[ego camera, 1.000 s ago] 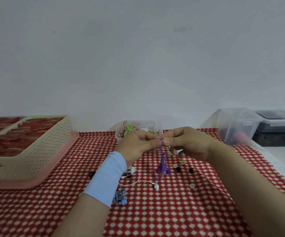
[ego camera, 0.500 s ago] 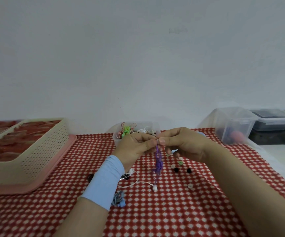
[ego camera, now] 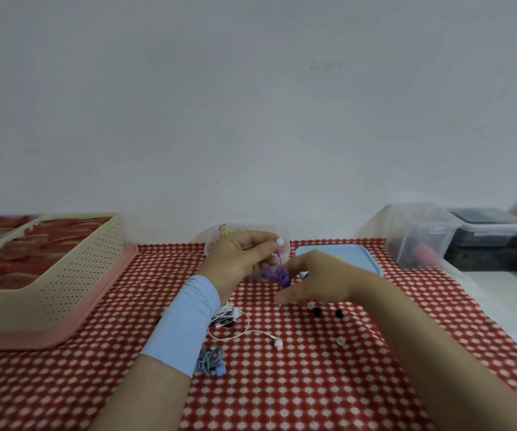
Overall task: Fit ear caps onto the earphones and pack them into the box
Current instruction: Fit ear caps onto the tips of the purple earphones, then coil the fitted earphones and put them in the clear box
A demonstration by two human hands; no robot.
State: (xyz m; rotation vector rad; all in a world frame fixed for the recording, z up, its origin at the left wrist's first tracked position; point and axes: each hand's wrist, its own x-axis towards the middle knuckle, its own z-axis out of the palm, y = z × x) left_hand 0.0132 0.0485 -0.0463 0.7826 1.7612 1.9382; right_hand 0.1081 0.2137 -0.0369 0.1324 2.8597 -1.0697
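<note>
Our hands have parted: the left hand (ego camera: 238,259) alone now holds the purple earphones (ego camera: 275,273), and a white ear cap (ego camera: 279,242) shows at the top by its fingertips. The right hand (ego camera: 319,275) has let go and dropped toward the tablecloth (ego camera: 313,384), fingers loose just beside the black caps (ego camera: 316,311), uncovering a blue lid (ego camera: 359,256) behind it
</note>
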